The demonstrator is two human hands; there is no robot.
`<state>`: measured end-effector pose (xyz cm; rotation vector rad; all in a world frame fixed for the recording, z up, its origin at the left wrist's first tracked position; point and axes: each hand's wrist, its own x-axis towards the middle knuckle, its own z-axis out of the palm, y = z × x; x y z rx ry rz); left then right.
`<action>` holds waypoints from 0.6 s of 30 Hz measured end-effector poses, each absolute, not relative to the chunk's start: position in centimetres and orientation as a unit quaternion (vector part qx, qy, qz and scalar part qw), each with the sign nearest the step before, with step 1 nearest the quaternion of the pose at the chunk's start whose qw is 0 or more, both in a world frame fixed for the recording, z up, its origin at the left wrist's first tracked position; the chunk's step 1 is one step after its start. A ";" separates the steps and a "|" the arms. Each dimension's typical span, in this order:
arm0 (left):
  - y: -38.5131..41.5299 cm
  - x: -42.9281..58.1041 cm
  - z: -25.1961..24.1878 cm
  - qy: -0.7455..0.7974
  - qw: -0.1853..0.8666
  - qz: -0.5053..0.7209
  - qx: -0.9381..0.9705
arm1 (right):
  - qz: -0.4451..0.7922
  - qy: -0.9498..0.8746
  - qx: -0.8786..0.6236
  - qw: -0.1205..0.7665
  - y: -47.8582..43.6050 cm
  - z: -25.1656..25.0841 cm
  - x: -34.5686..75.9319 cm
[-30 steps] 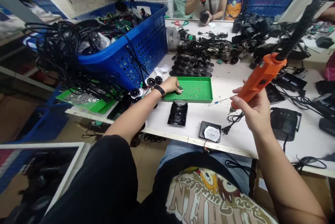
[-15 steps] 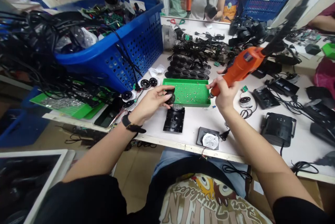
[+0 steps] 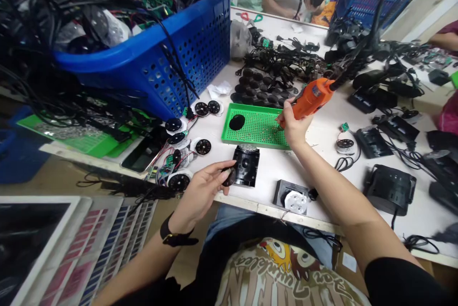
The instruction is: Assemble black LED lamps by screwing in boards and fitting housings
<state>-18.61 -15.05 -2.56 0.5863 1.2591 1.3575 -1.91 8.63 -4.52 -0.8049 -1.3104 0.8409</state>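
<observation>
Two hands (image 3: 202,192) (image 3: 294,128), one electric screwdriver (image 3: 311,100) — one green tray (image 3: 268,127), one basket (image 3: 193,58)

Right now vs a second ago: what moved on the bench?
The left hand moved back off the green perforated tray, holding a small dark piece. A black disc now lies on the tray. Unchanged: the right hand grips the orange electric screwdriver over the tray; the black housing stays put.

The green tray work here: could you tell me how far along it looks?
Looks done: one black disc sits on the green tray. In hand: the left hand holds a small dark round part by a black housing; the right hand holds an orange electric screwdriver. Remaining: a cluster of black discs lies further up the bench.
</observation>
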 end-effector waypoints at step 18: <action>-15.1 -10.5 -2.5 0.524 0.423 0.506 0.539 | 0.321 -0.575 -0.367 0.657 5.4 0.5 2.8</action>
